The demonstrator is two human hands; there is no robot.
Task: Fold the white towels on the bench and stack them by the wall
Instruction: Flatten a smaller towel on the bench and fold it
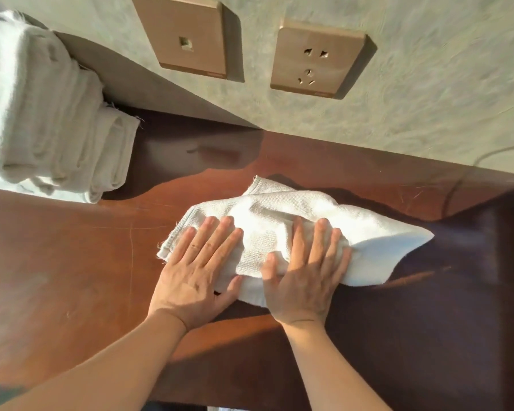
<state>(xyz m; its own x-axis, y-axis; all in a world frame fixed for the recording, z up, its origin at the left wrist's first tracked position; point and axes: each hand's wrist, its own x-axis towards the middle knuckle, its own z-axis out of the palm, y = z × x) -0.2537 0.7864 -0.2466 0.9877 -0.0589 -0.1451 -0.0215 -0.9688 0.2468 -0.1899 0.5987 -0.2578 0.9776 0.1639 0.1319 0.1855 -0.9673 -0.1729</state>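
Reddish-brown bench (72, 262) carries a rumpled white towel (279, 226); my left hand (195, 274) and right hand (304, 277) press flat on it, fingers spread. Left of the towel, a stack of folded towels (51, 123) stands against the wall (428, 99).

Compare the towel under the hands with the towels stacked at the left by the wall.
The towel under the hands is a single piece lying flat on the bench, its right end loose and uneven; the stacked towels are several, folded and piled up. The left hand and right hand press flat on the first; nothing touches the stack. Both are white cloth and rest on the same brown bench.
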